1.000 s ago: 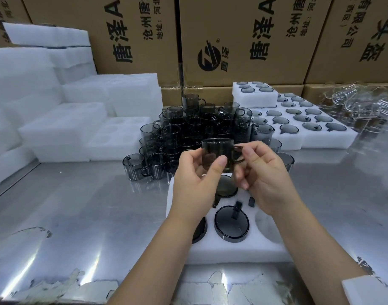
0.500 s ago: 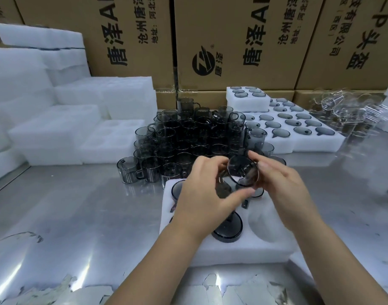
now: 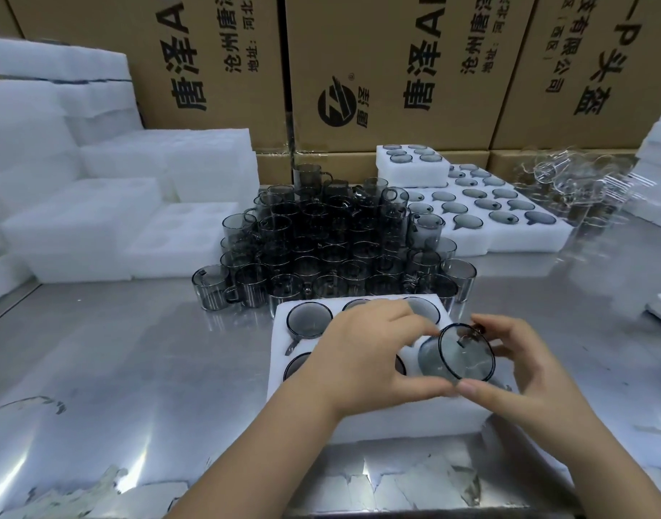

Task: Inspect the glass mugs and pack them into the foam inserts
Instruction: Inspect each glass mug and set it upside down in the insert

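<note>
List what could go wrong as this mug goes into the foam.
1. The smoked glass mug is tilted and pinched only by the fingertips of the left hand and right hand; it may slip and strike the steel table.
2. The left hand hides part of the foam insert, so the mug's handle might miss its slot.
3. The stacked mugs crowd the insert's far edge; a bump could topple them.
</note>
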